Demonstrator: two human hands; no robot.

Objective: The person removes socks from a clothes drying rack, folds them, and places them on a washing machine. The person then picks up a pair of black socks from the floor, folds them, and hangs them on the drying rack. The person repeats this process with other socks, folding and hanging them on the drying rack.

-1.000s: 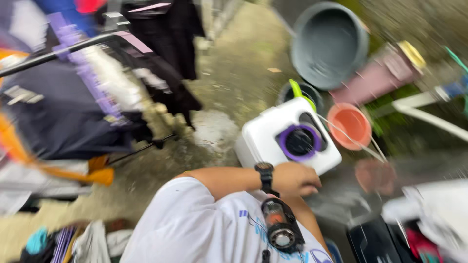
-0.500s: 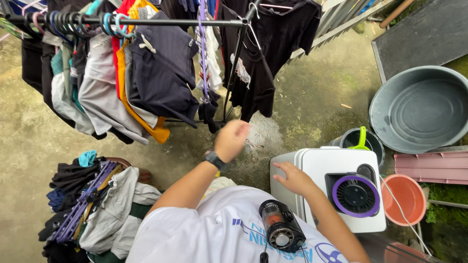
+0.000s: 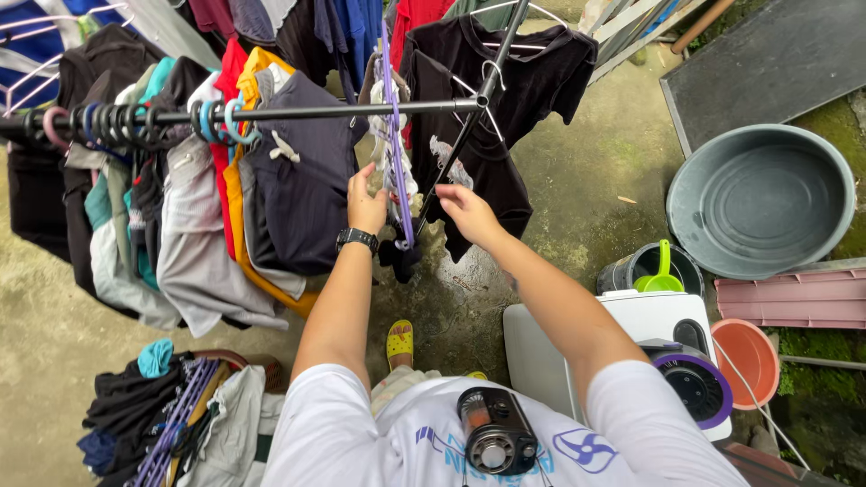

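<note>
We held both hands at frame centre beside the purple hanger on the black rack bar. Left hand was raised, fingers together, touching it; right hand reached, fingers loosely curled, beside a black shirt.

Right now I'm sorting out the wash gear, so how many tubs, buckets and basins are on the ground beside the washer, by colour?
Grey basin: 1
Dark bucket with the green scoop in it: 1
Orange basin: 1
Total: 3, all to the right of the hands at the rail; the white washer is not counted.
</note>
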